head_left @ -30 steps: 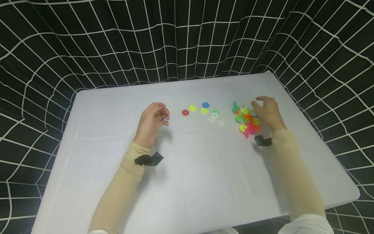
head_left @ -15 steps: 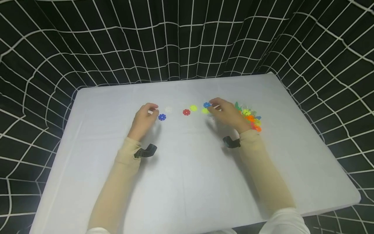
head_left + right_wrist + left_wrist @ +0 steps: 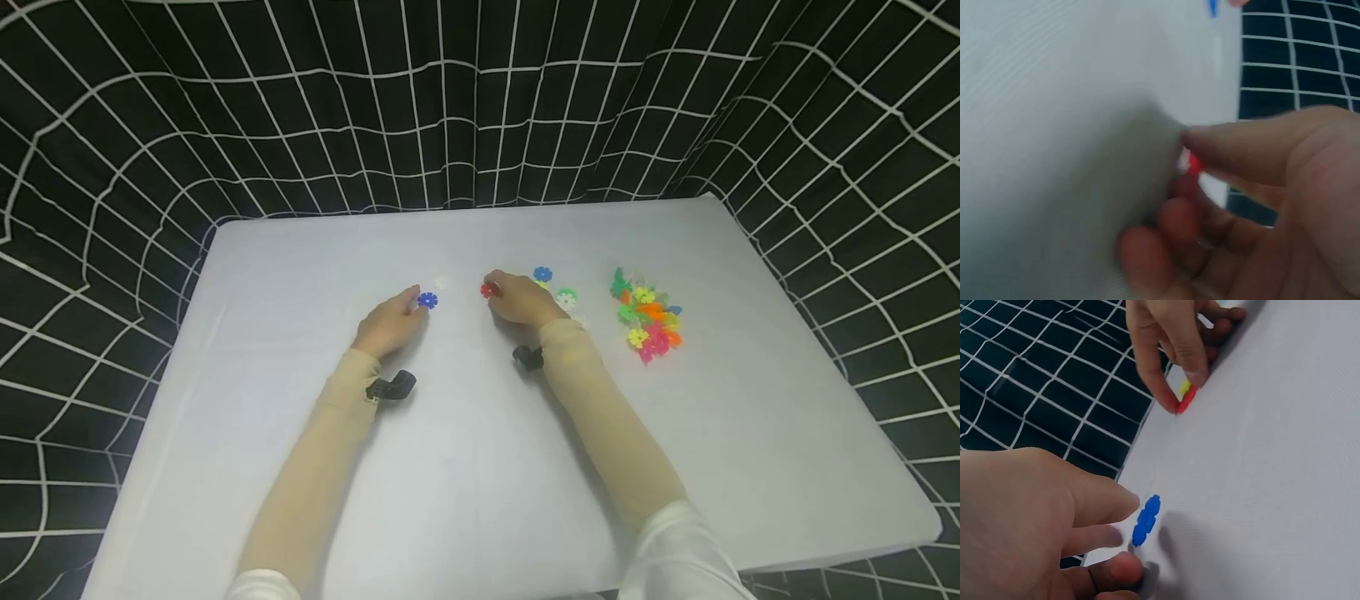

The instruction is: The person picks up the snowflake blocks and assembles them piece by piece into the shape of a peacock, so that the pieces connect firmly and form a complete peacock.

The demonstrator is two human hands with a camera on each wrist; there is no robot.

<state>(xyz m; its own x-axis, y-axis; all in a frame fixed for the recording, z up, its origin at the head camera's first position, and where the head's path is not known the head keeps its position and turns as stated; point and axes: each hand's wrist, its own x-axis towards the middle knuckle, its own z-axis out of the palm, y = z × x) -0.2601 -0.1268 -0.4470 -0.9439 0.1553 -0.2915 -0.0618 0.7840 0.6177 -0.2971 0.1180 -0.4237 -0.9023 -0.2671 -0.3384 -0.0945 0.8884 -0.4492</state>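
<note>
A dark blue flower-shaped plastic disc [image 3: 427,300] lies flat on the white table, just beyond the fingertips of my left hand [image 3: 390,323]. In the left wrist view that thumb and the fingers are spread apart, with the blue disc [image 3: 1146,520] in front of them. A faint clear disc [image 3: 440,284] lies behind it. My right hand [image 3: 522,300] reaches down to the table and pinches a red flower-shaped disc [image 3: 487,290] by its edges between thumb and finger. Beside the red one, a yellow disc [image 3: 1185,386] shows in the left wrist view, partly covered by the fingers.
Right of my right hand lie a lighter blue disc [image 3: 543,273], a green disc [image 3: 567,293] and a white disc [image 3: 565,302]. Farther right is a heap of mixed-colour discs [image 3: 651,315]. A black curtain with a white grid [image 3: 360,108] surrounds the table [image 3: 450,467].
My right hand has swept left from the heap to the red disc and taken hold of it. My left hand has let a dark blue disc down on the table, beside the clear one.
</note>
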